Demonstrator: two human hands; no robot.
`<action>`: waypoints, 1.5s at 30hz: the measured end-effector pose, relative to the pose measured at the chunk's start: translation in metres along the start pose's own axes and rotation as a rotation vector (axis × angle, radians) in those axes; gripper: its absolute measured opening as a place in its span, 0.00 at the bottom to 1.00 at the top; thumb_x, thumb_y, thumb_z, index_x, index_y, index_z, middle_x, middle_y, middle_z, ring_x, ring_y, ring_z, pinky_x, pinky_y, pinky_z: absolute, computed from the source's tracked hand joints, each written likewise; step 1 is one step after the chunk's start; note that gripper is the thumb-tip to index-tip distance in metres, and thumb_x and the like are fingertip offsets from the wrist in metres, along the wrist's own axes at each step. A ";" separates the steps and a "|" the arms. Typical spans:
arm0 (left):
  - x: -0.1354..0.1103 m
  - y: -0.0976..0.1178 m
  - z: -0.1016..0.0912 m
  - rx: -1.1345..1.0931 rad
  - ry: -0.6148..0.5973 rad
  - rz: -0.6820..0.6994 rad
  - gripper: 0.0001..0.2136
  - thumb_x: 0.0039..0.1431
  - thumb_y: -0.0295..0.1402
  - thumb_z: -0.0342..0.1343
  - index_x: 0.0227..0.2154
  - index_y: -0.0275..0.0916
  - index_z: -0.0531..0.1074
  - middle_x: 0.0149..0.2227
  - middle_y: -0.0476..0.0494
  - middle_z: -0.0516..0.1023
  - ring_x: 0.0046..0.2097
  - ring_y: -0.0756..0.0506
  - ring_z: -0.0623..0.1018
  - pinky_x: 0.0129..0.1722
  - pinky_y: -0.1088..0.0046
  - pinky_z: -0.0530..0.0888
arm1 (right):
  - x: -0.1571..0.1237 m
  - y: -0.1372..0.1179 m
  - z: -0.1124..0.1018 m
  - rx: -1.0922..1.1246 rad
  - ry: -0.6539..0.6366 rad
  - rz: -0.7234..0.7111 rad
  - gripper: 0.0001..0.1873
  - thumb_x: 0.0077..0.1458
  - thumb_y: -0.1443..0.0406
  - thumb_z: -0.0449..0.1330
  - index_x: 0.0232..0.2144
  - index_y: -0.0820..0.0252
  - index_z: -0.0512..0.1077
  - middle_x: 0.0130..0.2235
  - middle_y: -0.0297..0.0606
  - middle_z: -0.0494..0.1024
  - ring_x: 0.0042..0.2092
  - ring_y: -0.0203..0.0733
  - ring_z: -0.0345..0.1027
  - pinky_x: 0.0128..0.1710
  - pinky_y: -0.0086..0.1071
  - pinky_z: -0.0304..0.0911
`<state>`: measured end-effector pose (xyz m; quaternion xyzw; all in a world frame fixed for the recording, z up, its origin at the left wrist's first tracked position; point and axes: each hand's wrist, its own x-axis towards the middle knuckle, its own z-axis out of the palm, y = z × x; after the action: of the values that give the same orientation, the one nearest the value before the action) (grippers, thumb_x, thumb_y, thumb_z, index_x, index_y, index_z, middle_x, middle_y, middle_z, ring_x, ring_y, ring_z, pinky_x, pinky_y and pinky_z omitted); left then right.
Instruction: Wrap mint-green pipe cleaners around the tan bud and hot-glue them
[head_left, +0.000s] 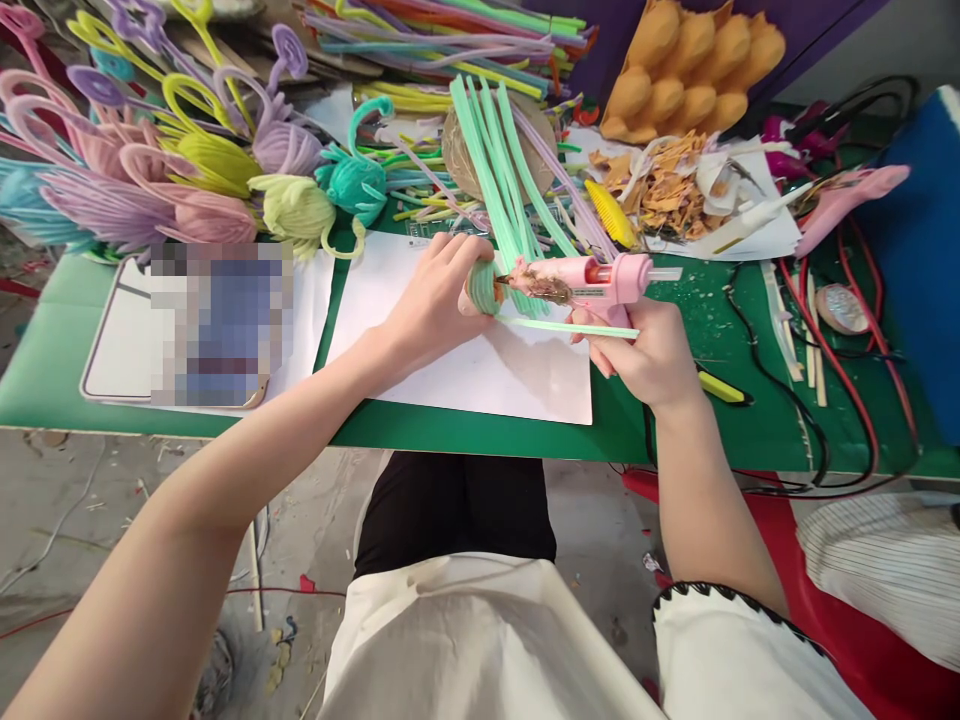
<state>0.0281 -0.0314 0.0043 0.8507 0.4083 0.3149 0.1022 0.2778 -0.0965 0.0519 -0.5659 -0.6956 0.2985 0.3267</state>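
Observation:
My left hand (442, 285) is closed around a small rounded piece wrapped in mint-green pipe cleaner (484, 288). My right hand (637, 345) grips a pink hot glue gun (581, 280), whose dirty nozzle points left and meets the wrapped piece or lies just in front of it. A clear glue stick (665, 273) sticks out of the gun's back end. From the wrapped piece a mint-green pipe cleaner strand (566, 326) runs right to my right fingers. Under both hands lies a white paper sheet (517, 375). Behind them lies a bundle of mint-green pipe cleaners (491, 150).
Several pipe-cleaner figures (217, 160) crowd the back left, behind a phone (127, 340). An orange egg carton (690, 70) and a scrap pile (675, 185) stand at the back right. A yellow cutter (724, 387) and red and black cables (840, 370) lie to the right.

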 end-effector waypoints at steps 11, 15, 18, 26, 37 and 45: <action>-0.001 -0.004 0.001 -0.021 0.003 0.009 0.20 0.55 0.33 0.64 0.49 0.46 0.65 0.48 0.41 0.75 0.49 0.35 0.72 0.48 0.53 0.73 | 0.001 -0.005 0.003 -0.115 0.053 -0.086 0.09 0.55 0.59 0.62 0.25 0.53 0.69 0.21 0.32 0.70 0.26 0.40 0.65 0.30 0.35 0.58; -0.001 -0.004 0.001 -0.028 0.004 0.012 0.20 0.54 0.33 0.63 0.49 0.46 0.65 0.48 0.40 0.75 0.49 0.34 0.72 0.48 0.53 0.73 | 0.002 -0.003 0.005 -0.165 0.090 -0.112 0.11 0.55 0.59 0.62 0.24 0.53 0.67 0.24 0.34 0.74 0.27 0.41 0.67 0.30 0.35 0.60; -0.001 -0.003 0.000 -0.017 0.007 0.012 0.20 0.54 0.31 0.63 0.48 0.45 0.65 0.48 0.41 0.75 0.48 0.35 0.72 0.47 0.54 0.73 | 0.002 -0.006 0.005 -0.137 0.077 -0.113 0.12 0.54 0.59 0.61 0.23 0.53 0.66 0.25 0.34 0.74 0.29 0.42 0.69 0.30 0.35 0.61; -0.001 -0.003 0.000 -0.006 0.011 0.013 0.20 0.55 0.34 0.65 0.48 0.46 0.65 0.48 0.41 0.76 0.48 0.35 0.72 0.47 0.54 0.74 | 0.002 -0.010 0.003 -0.124 0.057 -0.097 0.13 0.54 0.59 0.61 0.21 0.54 0.63 0.23 0.34 0.72 0.29 0.41 0.68 0.32 0.35 0.60; 0.000 -0.002 0.001 -0.006 0.014 0.012 0.19 0.54 0.31 0.64 0.47 0.45 0.64 0.47 0.41 0.76 0.48 0.36 0.72 0.47 0.54 0.74 | 0.000 -0.007 0.004 -0.158 0.069 -0.079 0.08 0.54 0.59 0.61 0.27 0.56 0.73 0.30 0.38 0.80 0.31 0.43 0.71 0.33 0.36 0.61; -0.001 -0.004 0.000 -0.004 0.012 0.015 0.20 0.55 0.34 0.64 0.49 0.46 0.65 0.48 0.41 0.76 0.48 0.36 0.72 0.47 0.53 0.74 | -0.002 -0.007 0.003 -0.139 0.064 -0.088 0.08 0.54 0.60 0.61 0.32 0.56 0.79 0.37 0.43 0.86 0.38 0.49 0.79 0.36 0.37 0.67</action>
<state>0.0254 -0.0298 0.0023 0.8515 0.4021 0.3215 0.0992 0.2720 -0.0998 0.0552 -0.5655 -0.7281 0.2164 0.3214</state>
